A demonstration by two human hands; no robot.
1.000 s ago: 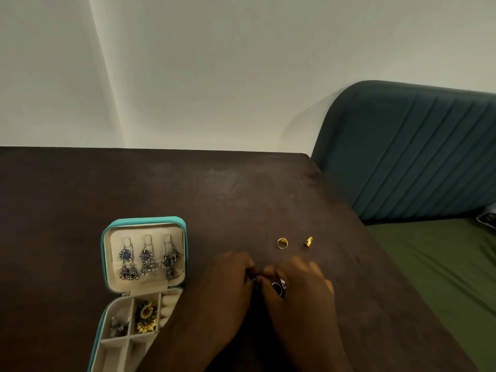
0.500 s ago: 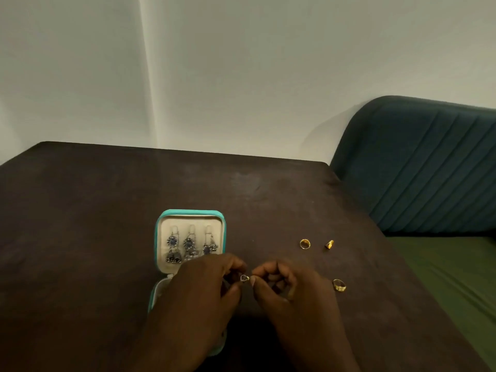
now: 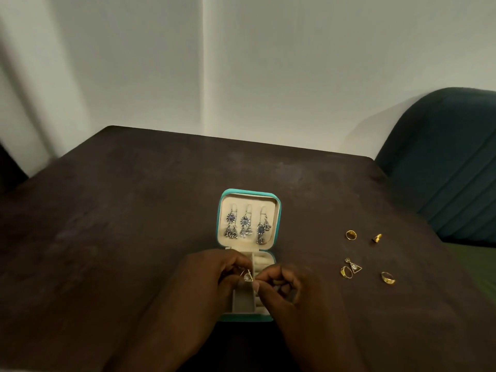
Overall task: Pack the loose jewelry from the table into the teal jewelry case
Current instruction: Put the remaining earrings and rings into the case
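The teal jewelry case (image 3: 278, 210) lies open mid-table, its lid holding three silver-blue dangling earrings (image 3: 245, 224). My left hand (image 3: 206, 277) and my right hand (image 3: 284, 287) meet above the case's cream compartments, both pinching a small triangular earring (image 3: 248, 276). Loose on the table to the right lie a matching triangular earring (image 3: 354, 266) and several gold rings: one (image 3: 350, 234), another (image 3: 377, 238), a third (image 3: 346, 272), and one more (image 3: 388, 277). My hands hide most of the case's lower tray.
The dark brown table (image 3: 134, 224) ends at a white wall behind. A teal padded chair back (image 3: 451, 157) stands at the right, with a green surface (image 3: 477, 264) beyond the table's right edge.
Both hands have shifted left from the bare table to above the case's tray, carrying the triangular earring. The view has panned left, and more loose jewelry shows on the right.
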